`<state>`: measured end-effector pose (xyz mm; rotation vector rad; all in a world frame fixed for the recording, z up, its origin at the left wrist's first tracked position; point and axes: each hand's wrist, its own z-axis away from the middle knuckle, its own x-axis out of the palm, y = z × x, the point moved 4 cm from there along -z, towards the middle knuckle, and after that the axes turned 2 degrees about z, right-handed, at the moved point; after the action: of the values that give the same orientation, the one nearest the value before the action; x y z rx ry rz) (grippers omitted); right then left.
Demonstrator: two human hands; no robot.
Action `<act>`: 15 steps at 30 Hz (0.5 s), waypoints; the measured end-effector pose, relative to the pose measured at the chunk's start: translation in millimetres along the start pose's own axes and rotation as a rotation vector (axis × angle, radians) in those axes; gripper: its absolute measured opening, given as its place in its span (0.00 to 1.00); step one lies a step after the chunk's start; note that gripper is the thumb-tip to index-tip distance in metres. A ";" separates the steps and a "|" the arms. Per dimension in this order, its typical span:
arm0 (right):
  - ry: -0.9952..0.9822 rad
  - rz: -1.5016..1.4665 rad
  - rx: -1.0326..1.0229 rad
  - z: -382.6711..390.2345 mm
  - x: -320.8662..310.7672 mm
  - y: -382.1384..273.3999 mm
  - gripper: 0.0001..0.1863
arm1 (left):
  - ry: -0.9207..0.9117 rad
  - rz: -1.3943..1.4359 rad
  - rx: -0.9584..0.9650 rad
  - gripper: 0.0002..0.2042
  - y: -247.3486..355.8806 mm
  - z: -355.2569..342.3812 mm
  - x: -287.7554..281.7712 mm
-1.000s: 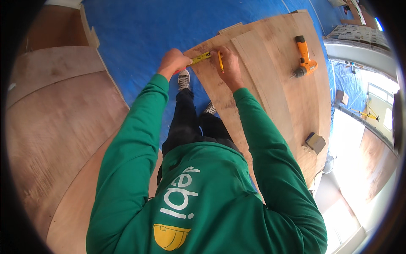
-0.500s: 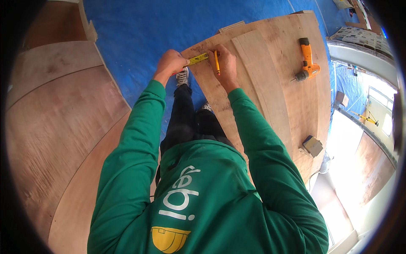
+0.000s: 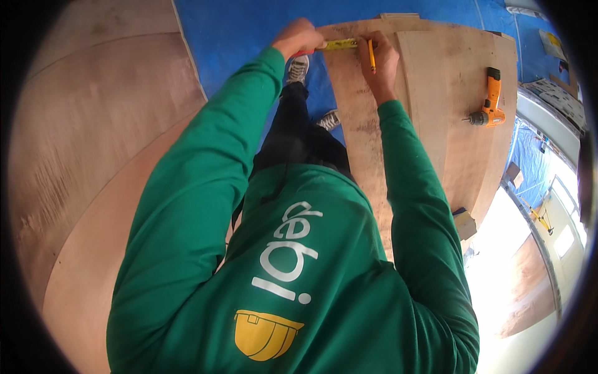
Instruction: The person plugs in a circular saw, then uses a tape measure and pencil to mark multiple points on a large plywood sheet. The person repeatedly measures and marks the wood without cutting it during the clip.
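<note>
My left hand (image 3: pixel 300 38) is closed around a tape measure at the board's left edge, a bit of its red case showing below the fingers. From it a short length of yellow tape blade (image 3: pixel 340 44) stretches rightward over the far part of a plywood board (image 3: pixel 358 118). My right hand (image 3: pixel 383 65) rests at the blade's other end, fingers bent, with a yellow pencil (image 3: pixel 372 56) gripped in it. The pencil slants with one end toward me. My right fingertips are partly hidden, so whether they pinch the blade is unclear.
An orange cordless drill (image 3: pixel 491 103) lies on the board to the right. A small block (image 3: pixel 464 223) sits near my right elbow, partly covered by the sleeve. Large plywood sheets (image 3: pixel 112 106) stand at my left. Blue sheeting (image 3: pixel 240 37) covers the floor around my shoes.
The view has shifted, so board, drill and hands appear farther up and right. The tape measure and pencil stay in my hands, the blade still extended between them.
</note>
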<state>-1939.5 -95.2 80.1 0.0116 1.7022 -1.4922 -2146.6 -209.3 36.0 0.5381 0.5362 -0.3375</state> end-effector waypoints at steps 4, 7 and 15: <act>0.028 0.044 -0.047 -1.9 1.0 0.0 0.12 | 0.023 0.081 0.012 0.24 -1.8 -3.6 -0.7; 0.013 0.041 -0.035 -3.4 4.2 5.6 0.12 | 0.071 0.043 0.070 0.21 -4.1 -6.4 -0.1; 0.049 -0.006 -0.075 -2.0 3.2 6.9 0.10 | 0.030 0.055 0.014 0.19 -13.7 -12.4 0.9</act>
<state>-1939.2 -93.2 72.5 0.0028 1.7978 -1.4419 -2156.6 -213.5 21.2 0.5708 0.5473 -0.2811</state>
